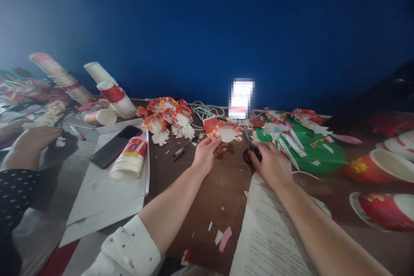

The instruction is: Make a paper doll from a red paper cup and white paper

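Note:
My left hand (208,154) pinches the edge of a round white paper cutout with a red-and-yellow curled rim (229,133). Just to the right, my right hand (274,161) is closed around the dark handles of a pair of scissors (250,147). The scissor blades point up and away from me, close to the cutout's right edge. Whether they touch the paper, I cannot tell. Behind the cutout is a piece of red printed paper (211,125). Several similar red-and-white cutouts (174,118) lie heaped to the left of it.
A phone (116,145) and stacked paper cups (129,159) rest on white papers at left. More cups (383,167) stand at right, near a green sheet (323,153) bearing markers. A printed page (268,228) lies under my right forearm. Another person's hand (35,140) is at far left.

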A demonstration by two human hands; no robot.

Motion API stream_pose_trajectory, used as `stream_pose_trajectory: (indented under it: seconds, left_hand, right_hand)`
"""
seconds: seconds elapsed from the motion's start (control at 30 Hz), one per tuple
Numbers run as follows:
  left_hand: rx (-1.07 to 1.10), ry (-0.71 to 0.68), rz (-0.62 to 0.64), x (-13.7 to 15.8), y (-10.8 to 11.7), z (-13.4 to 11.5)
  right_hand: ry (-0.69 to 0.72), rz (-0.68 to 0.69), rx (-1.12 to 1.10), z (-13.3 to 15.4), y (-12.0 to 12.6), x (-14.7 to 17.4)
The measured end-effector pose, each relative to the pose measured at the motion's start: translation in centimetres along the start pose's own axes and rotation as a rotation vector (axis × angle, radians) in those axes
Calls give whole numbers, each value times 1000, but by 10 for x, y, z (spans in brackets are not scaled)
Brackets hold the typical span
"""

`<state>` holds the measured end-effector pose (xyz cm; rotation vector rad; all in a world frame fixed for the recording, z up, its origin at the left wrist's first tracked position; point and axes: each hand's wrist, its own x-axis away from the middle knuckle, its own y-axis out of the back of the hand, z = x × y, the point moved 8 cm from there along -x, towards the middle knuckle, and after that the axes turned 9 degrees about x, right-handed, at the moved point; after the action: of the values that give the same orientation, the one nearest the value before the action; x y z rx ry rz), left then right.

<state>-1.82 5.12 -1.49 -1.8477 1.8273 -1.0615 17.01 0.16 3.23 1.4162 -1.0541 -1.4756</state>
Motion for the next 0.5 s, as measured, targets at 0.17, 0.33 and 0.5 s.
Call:
stream_pose_trajectory:
  seconds: [0.17,0.33,0.5]
  left_hand:
    - [50,43,43,0,1,0]
    - [120,113,89,2,3,4]
    - [168,112,137,2,0,2]
  right_hand:
    - [28,-20,-54,1,-3,0]
    - [-1,15,-10,1,-8,0]
    - [-41,56,11,-1,-8,-1]
